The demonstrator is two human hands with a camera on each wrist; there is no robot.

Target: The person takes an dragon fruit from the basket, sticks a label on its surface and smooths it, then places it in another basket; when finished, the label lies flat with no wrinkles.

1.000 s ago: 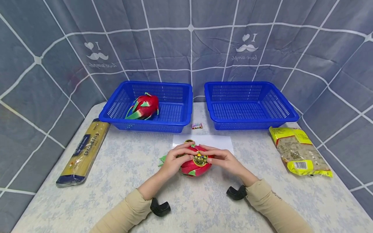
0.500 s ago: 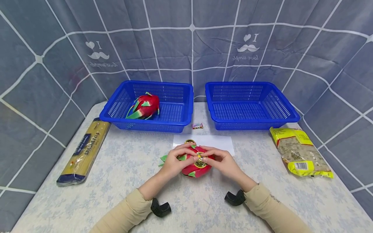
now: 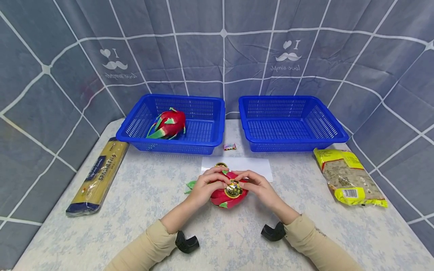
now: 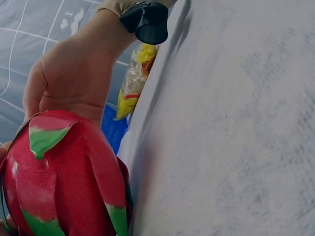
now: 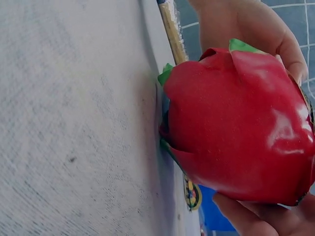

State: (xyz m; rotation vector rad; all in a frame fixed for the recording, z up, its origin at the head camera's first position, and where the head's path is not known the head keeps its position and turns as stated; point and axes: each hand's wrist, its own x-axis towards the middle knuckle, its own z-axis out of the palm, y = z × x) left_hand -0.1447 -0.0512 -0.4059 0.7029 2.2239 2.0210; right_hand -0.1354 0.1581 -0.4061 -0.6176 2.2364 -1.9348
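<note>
A red dragon fruit point(image 3: 228, 203) with green-tipped scales lies on the table in the middle of the head view. My left hand point(image 3: 203, 188) holds it from the left, fingers over its top and thumb at the edge of a round black-and-gold label point(image 3: 234, 189). From the other side my right hand point(image 3: 259, 188) grips the fruit, its fingers curled at the label's upper right. In the left wrist view the fruit point(image 4: 64, 182) hides most of the fingertips. The right wrist view shows its glossy red side point(image 5: 236, 123) close up.
Behind the fruit lies a white sheet point(image 3: 252, 165) with another round label point(image 3: 221, 165). A left blue basket point(image 3: 203, 141) holds a second dragon fruit point(image 3: 173, 122); a right blue basket point(image 3: 295, 145) stands beside it. Spaghetti point(image 3: 98, 177), a small candy point(image 3: 229, 146) and a yellow bag point(image 3: 349, 175) lie around.
The fingers and thumbs have shifted over the label; both thumbs have drawn back from its middle toward its edges, and more of its face shows. The fruit stays in both hands.
</note>
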